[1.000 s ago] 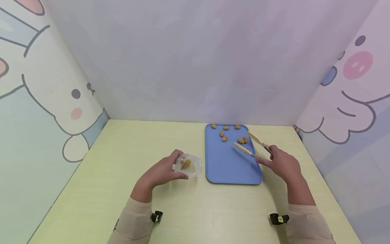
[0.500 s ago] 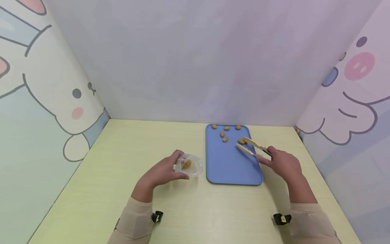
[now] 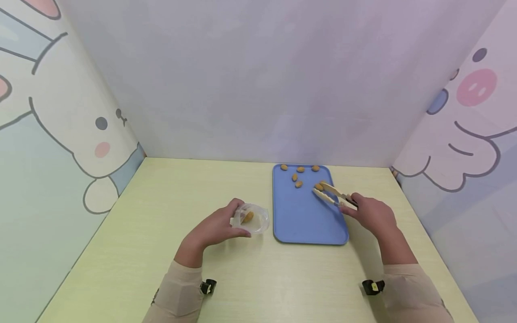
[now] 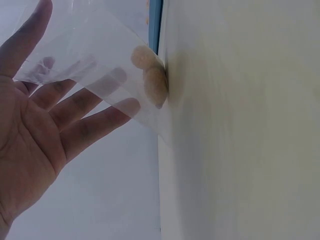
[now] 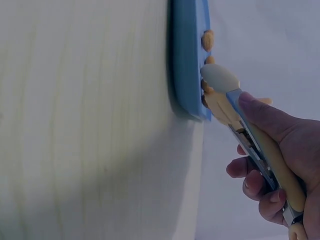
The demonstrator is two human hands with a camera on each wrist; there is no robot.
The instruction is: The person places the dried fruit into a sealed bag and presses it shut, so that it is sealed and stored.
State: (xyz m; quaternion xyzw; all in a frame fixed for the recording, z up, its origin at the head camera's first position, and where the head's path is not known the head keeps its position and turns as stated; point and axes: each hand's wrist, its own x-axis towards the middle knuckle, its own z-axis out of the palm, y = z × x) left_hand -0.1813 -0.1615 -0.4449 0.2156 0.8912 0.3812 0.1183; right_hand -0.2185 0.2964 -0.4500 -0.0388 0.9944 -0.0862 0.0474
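With thumb and fingers my left hand (image 3: 214, 226) holds a clear plastic bag (image 3: 261, 222), its mouth spread, left of the blue tray (image 3: 300, 217). Tan oval nuts (image 4: 156, 87), almond-like, lie at the bottom of the bag in the left wrist view. My right hand (image 3: 374, 216) grips food tongs (image 3: 324, 196) with cream-coloured tips over the tray's right side. A nut (image 3: 318, 186) sits between the tong tips; a second one beside it is partly hidden behind the upper arm. Whether the tips pinch either nut, I cannot tell.
Several more nuts (image 3: 300, 169) are scattered over the far half of the tray. Tray and hands are on or above a pale yellow table (image 3: 181, 188). A grey wall (image 3: 258, 89) rises behind it, with cartoon-printed walls (image 3: 81, 134) at both sides.
The tong tips have drawn closer together around the nuts at the tray's right side, and the right hand's grip has tightened. The left hand and bag have hardly moved.
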